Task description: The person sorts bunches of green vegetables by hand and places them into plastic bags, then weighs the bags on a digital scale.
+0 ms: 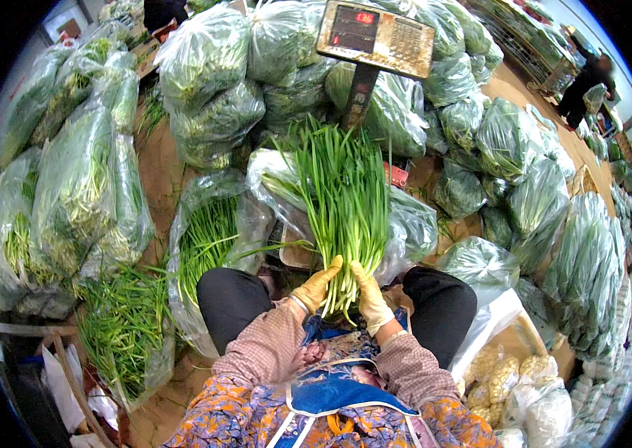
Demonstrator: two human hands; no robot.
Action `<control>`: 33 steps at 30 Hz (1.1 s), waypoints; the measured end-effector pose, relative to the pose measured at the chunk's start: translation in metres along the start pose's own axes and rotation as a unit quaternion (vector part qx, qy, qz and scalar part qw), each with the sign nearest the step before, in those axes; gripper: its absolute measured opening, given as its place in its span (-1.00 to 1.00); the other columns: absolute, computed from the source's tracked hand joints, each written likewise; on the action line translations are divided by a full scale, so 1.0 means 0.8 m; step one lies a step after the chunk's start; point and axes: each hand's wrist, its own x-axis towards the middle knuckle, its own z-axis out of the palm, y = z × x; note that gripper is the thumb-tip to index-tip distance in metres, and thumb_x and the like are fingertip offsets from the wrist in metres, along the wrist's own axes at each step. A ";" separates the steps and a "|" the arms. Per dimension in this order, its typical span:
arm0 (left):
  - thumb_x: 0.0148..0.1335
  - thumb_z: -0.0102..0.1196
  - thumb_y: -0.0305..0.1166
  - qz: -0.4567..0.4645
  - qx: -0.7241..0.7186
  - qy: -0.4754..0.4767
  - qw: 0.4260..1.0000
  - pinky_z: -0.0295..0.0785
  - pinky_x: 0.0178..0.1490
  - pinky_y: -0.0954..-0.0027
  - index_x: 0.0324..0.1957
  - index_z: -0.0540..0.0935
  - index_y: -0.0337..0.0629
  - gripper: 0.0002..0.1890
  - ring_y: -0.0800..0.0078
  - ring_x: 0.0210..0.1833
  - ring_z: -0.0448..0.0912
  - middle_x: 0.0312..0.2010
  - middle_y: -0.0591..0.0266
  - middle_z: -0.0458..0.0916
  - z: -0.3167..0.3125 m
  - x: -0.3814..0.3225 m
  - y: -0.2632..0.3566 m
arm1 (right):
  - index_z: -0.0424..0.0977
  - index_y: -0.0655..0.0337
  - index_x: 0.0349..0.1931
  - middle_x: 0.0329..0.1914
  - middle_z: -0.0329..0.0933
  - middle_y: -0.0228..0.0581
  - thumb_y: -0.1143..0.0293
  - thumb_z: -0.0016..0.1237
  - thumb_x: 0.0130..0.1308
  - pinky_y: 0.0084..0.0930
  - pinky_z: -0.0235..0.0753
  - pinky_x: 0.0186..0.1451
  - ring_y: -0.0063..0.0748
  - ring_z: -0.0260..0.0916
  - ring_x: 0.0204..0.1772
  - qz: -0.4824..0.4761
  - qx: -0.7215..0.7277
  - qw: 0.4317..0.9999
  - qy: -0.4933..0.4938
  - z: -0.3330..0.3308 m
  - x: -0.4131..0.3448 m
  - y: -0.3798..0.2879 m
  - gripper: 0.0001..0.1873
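Observation:
Both hands wear pale yellow gloves. A wide bundle of green garlic chives (344, 196) is gripped near its pale stem ends, my left hand (316, 287) on one side and my right hand (371, 297) on the other. Its leaves point away from me, towards the post of a stained digital scale display (375, 38) with lit red digits. Under the bundle, clear bags of greens (414, 221) lie across a scale platform (298, 255), which they partly hide. Left of my knees stands an open plastic bag of chives (207, 241).
Filled plastic bags of greens (204, 67) are stacked ahead, with more at left (78, 185) and right (584, 274). Loose green leaves (126, 330) lie on plastic at lower left. Small yellowish bags (489, 381) sit in a box at lower right. A person (584, 84) stands far off at upper right.

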 end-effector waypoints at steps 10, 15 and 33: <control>0.25 -0.09 -0.33 0.139 -0.031 -0.026 0.989 0.53 -0.14 0.28 0.00 0.42 -0.28 -0.68 0.23 -0.20 0.58 -0.18 0.04 0.56 -0.005 0.001 0.007 | 0.38 0.24 -0.05 -0.14 0.50 -0.25 0.29 -0.10 0.23 -0.48 0.47 -0.10 -0.36 0.47 -0.15 0.021 0.121 0.992 -0.020 0.000 -0.002 -0.039 -0.68; 0.28 -0.13 -0.25 0.119 -0.142 -0.028 0.982 0.55 -0.19 0.14 0.04 0.37 -0.31 -0.61 0.06 -0.18 0.57 -0.14 -0.05 0.54 -0.019 0.001 0.008 | 0.31 0.27 0.01 -0.08 0.47 -0.04 0.22 -0.11 0.26 -0.48 0.51 -0.13 -0.29 0.50 -0.18 0.015 0.120 0.992 -0.029 0.003 -0.008 -0.052 -0.60; 0.14 0.12 -0.33 0.192 -0.054 -0.072 0.977 0.23 0.20 0.35 0.16 0.30 -0.16 -0.47 0.42 0.10 0.36 0.05 0.26 0.41 -0.004 -0.019 0.001 | -0.07 0.36 0.18 0.02 0.16 0.21 0.50 0.03 -0.08 -0.18 0.35 -0.04 0.25 0.25 -0.04 -0.279 -0.667 0.690 -0.031 0.112 -0.060 -0.036 -0.21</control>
